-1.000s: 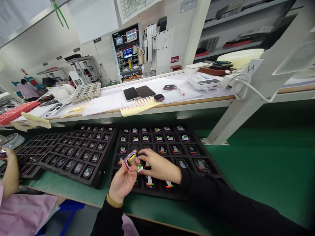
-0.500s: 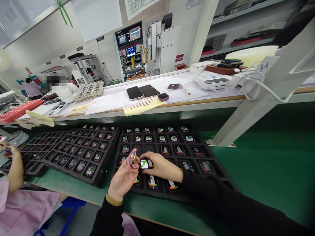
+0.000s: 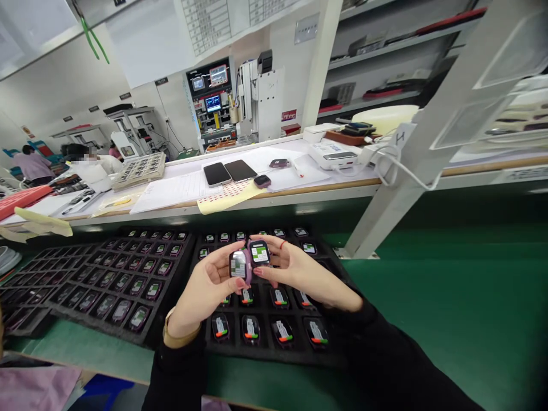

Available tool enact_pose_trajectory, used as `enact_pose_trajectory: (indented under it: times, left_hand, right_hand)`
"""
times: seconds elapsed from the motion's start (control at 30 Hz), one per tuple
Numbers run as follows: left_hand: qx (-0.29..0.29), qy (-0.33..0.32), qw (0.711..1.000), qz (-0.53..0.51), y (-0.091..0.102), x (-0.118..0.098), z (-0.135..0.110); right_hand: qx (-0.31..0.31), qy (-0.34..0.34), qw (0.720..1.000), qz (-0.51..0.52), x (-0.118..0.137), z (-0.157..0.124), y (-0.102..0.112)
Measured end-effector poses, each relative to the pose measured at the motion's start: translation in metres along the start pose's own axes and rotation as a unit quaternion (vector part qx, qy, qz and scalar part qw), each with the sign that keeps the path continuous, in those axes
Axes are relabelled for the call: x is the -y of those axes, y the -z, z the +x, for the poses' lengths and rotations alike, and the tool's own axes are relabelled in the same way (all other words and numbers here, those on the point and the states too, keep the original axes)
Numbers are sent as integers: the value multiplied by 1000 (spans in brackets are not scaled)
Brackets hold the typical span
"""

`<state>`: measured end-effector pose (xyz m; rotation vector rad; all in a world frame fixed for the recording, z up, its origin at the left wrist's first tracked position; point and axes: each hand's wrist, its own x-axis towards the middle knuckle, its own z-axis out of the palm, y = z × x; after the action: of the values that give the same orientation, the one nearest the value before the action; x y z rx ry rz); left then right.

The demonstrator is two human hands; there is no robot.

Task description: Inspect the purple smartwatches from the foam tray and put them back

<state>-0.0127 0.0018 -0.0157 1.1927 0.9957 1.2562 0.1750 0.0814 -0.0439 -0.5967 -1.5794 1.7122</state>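
Note:
My left hand (image 3: 209, 279) grips a purple-cased smartwatch body (image 3: 238, 267) between thumb and fingers, its glossy screen turned up. Held in my right hand (image 3: 295, 264) is a second smartwatch body (image 3: 259, 253) with a lit white-and-green screen. The two watches are side by side, edges touching or nearly so, above a black foam tray (image 3: 268, 353). In that tray's pockets sit several more watches, the front ones showing grey, red and green screens (image 3: 283, 330). My hands hide some of the middle pockets.
More black foam trays (image 3: 149, 337) of watches lie to the left on the green bench (image 3: 428, 297). A shelf behind holds two phones (image 3: 217, 174), papers, two watches (image 3: 262, 181) and a white device (image 3: 334, 155). A slanted white post (image 3: 381, 211) stands at right. A co-worker's pink garment (image 3: 38, 388) shows lower left.
Both hands have risen and come together, bringing the two watches side by side. The left watch has turned from edge-on to screen-up. The view has shifted, and the co-worker's hands have left it.

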Motion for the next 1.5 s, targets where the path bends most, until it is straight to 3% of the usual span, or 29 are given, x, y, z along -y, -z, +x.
enact_pose_trajectory:
  times: [0.1, 0.2, 0.3, 0.43, 0.7, 1.13, 1.5]
  left_hand:
    - [-39, -24, 995, 84, -17, -10, 17]
    - [-81, -75, 984, 142, -27, -5, 32]
    - [-72, -81, 980, 168, -31, 2, 42]
    - [-42, -82, 983, 159, -33, 6, 49]
    - [-83, -75, 985, 134, -38, 12, 56]
    - [-42, -73, 991, 104, -50, 7, 52]
    - [-15, -90, 990, 107, -47, 8, 52]
  right_hand:
    - [4, 20, 999, 36, 11, 1, 4]
    - [-15, 19, 998, 62, 13, 3, 12]
    - [-29, 12, 998, 48, 14, 5, 24]
    - [-54, 11, 998, 6, 12, 9, 36]
    - [-118, -4, 993, 23, 5, 14, 40]
    - [-123, -3, 990, -64, 23, 6, 37]
    - [-102, 0, 993, -55, 25, 2, 45]
